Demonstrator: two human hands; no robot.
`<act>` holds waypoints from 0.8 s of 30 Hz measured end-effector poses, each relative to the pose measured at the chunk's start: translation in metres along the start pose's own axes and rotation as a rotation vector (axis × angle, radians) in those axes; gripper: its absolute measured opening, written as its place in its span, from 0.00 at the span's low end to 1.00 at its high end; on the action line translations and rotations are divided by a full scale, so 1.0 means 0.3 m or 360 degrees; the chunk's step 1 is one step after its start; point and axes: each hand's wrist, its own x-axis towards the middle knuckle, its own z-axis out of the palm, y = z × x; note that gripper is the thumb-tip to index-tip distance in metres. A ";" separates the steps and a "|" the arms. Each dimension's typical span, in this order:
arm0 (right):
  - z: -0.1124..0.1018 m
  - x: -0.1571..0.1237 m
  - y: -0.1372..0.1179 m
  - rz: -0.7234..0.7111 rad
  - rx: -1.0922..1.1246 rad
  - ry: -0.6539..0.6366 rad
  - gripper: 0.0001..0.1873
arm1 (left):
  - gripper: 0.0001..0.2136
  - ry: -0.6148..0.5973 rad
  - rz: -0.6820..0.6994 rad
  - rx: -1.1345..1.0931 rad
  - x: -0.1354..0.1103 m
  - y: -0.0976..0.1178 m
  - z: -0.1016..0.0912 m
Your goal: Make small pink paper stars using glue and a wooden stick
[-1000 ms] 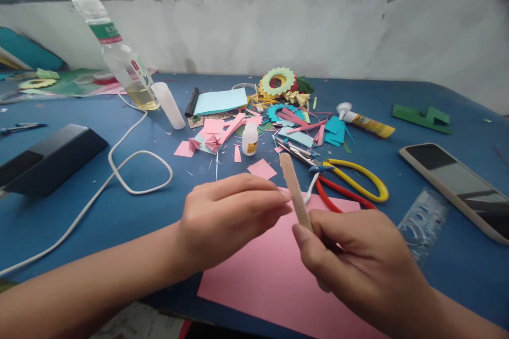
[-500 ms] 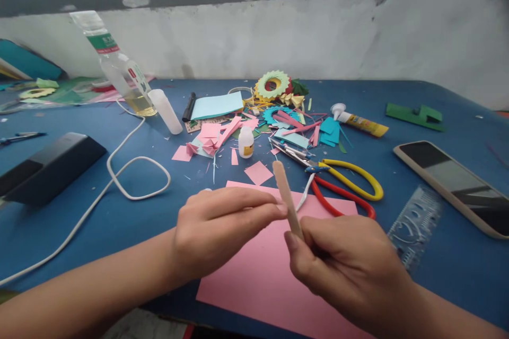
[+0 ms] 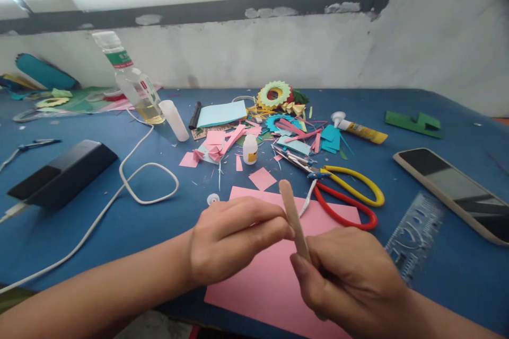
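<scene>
My right hand [image 3: 345,270] grips the lower end of a wooden craft stick [image 3: 293,212] between thumb and bent fingers, and the stick points up, leaning slightly left. My left hand [image 3: 238,238] has its fingers stretched out flat, the fingertips against the left side of the stick. Its thumb is hidden. Both hands are above a pink sheet of paper [image 3: 254,286] on the blue table. Just beyond the sheet stand a small white glue bottle [image 3: 250,149] and a loose pink square [image 3: 262,178]. Scissors [image 3: 345,185] with yellow and red handles rest partly over its far edge.
Paper scraps [image 3: 222,143] and ring-shaped paper pieces [image 3: 275,95] lie behind. On the left are a clear bottle [image 3: 139,90], a white tube [image 3: 174,121], a dark box-like device [image 3: 63,175] and a white cable [image 3: 99,217]. A ruler [image 3: 415,235] and phone [image 3: 457,190] lie right.
The view has tilted up a little, so everything sits lower in the picture. The right hand still holds the stick, and the left fingertips stay against it.
</scene>
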 end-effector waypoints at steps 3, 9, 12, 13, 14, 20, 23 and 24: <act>-0.001 0.003 -0.004 -0.0028 -0.0013 0.0005 0.20 | 0.12 -0.0023 0.0254 0.0045 -0.002 -0.011 -0.003; -0.007 0.012 -0.012 0.0016 -0.0251 0.0270 0.21 | 0.07 0.0211 0.0164 -0.0020 0.026 0.016 0.022; -0.003 0.017 -0.003 0.0010 -0.0383 0.0367 0.22 | 0.05 0.0317 -0.0224 -0.0297 0.038 0.027 0.046; -0.001 0.018 0.002 -0.0007 -0.0440 0.0387 0.22 | 0.04 0.0330 -0.0354 -0.0380 0.040 0.030 0.050; 0.002 0.019 0.007 -0.0026 -0.0502 0.0401 0.22 | 0.04 0.0325 -0.0456 -0.0448 0.042 0.032 0.053; 0.011 0.008 0.030 -0.0102 -0.0812 0.0437 0.22 | 0.04 0.0245 -0.0904 -0.0697 0.039 0.024 0.044; 0.016 0.002 0.039 -0.0151 -0.0916 0.0426 0.21 | 0.03 0.0211 -0.1086 -0.0793 0.040 0.015 0.042; 0.018 0.002 0.043 -0.0162 -0.0942 0.0420 0.21 | 0.02 0.0201 -0.1127 -0.0825 0.041 0.012 0.043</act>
